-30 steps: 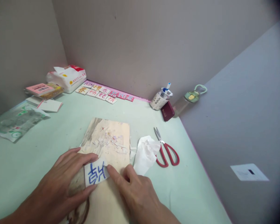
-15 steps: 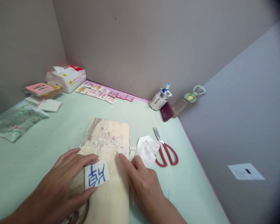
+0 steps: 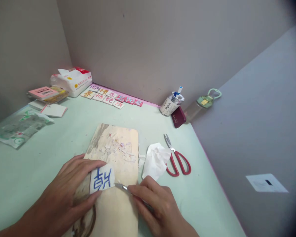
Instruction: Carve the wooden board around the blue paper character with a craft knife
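A white square tile (image 3: 102,178) with blue strokes drawn on it lies on a pale wooden board (image 3: 124,204). My left hand (image 3: 71,189) grips the tile between thumb and fingers at its upper and lower edges. In my right hand (image 3: 158,202) is a slim craft knife (image 3: 124,188), held like a pen, its blade tip at the tile's right edge. Small shavings (image 3: 115,146) are scattered over the far part of the board.
Right of the board lie a crumpled tissue (image 3: 156,160) and red-handled scissors (image 3: 176,156). Lettered tiles (image 3: 110,99), a tissue pack (image 3: 72,80), a pen tin (image 3: 170,104) and a bottle (image 3: 198,104) stand farther back. A plastic bag (image 3: 22,126) lies at left.
My right hand has moved down and slightly right, and the knife blade now shows at the tile's edge. The tile sits slightly turned in my left hand.
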A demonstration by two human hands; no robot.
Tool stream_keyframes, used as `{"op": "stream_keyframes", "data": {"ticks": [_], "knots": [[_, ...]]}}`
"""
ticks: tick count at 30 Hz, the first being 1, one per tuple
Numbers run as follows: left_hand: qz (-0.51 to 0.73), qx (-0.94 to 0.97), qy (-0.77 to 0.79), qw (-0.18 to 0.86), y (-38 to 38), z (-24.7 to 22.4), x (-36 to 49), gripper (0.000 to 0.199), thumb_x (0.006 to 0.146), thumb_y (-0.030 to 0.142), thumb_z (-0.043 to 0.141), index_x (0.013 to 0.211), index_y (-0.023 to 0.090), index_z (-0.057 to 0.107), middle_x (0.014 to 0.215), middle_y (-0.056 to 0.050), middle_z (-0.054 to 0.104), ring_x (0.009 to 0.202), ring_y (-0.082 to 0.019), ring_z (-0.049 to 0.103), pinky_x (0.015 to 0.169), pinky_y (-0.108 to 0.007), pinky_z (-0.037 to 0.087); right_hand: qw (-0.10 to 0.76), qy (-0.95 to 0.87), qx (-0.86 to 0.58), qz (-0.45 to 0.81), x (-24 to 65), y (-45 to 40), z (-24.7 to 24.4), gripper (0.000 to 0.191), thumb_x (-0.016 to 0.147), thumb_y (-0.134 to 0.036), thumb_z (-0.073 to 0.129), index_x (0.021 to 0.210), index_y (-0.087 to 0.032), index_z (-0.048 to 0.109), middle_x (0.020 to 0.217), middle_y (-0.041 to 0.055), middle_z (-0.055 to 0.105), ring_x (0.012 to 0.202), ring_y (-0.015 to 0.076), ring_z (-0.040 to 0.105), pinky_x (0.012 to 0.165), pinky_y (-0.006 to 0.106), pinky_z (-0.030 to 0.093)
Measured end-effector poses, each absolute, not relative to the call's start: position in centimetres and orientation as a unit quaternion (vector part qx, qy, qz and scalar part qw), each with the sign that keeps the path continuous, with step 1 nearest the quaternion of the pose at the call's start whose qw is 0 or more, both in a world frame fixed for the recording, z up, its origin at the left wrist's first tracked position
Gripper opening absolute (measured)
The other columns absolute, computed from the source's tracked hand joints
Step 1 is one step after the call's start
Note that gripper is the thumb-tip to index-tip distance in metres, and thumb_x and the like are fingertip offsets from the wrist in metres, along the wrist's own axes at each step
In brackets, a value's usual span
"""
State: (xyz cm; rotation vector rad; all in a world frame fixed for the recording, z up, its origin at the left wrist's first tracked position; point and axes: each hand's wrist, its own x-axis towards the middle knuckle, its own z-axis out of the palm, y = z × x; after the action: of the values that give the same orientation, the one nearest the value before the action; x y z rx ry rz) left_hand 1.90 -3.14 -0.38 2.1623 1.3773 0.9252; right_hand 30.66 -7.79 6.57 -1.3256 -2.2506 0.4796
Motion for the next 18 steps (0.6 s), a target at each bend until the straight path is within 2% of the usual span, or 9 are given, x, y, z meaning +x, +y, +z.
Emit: {"op": "stream_keyframes", "data": {"ticks": [4,9,13,18], "knots": [[0.334,0.782,0.488,0.199,-3.05,-0.40,1.99,0.042,0.107,0.064,0.055,0.143,0.043,0.059,0.137,-0.002,0.076,0.145,-0.038,0.060,0.129,-0.064,0.043,0.225,-0.825,-0.482,0.190,30.48,-7.64,6.77,0.035,0.123,-0.032,0.041,0.126,-0.026,0.075,0.093,0.0022,0.072,0.077,0.0171,0.073,0.067,0.029,0.055],[0.331,0.796,0.475,0.178,-2.78,-0.35,1.98,0.045,0.106,0.062,0.059,0.143,0.037,0.062,0.135,-0.003,0.078,0.136,-0.038,0.067,0.129,-0.062,0.043,0.218,-0.833,-0.473,0.185,30.23,-7.38,6.55,0.041,0.124,-0.036,0.037,0.120,-0.024,0.076,0.090,0.0023,0.070,0.071,0.0168,0.070,0.062,0.028,0.051],[0.326,0.797,0.471,0.193,-2.66,-0.17,2.00,0.042,0.107,0.060,0.059,0.144,0.039,0.059,0.136,-0.002,0.076,0.137,-0.037,0.065,0.132,-0.063,0.038,0.226,-0.840,-0.462,0.171,29.96,-7.39,6.55,0.043,0.124,-0.034,0.036,0.115,-0.021,0.076,0.087,0.0026,0.069,0.069,0.0164,0.069,0.059,0.028,0.049],[0.331,0.782,0.493,0.190,-2.85,-0.19,2.07,0.041,0.103,0.060,0.063,0.139,0.041,0.064,0.134,0.000,0.077,0.143,-0.038,0.063,0.129,-0.060,0.045,0.294,-0.819,-0.469,0.151,30.18,-7.40,6.16,0.030,0.119,-0.021,0.046,0.128,-0.019,0.074,0.088,0.0032,0.068,0.070,0.0157,0.069,0.058,0.025,0.050]]}}
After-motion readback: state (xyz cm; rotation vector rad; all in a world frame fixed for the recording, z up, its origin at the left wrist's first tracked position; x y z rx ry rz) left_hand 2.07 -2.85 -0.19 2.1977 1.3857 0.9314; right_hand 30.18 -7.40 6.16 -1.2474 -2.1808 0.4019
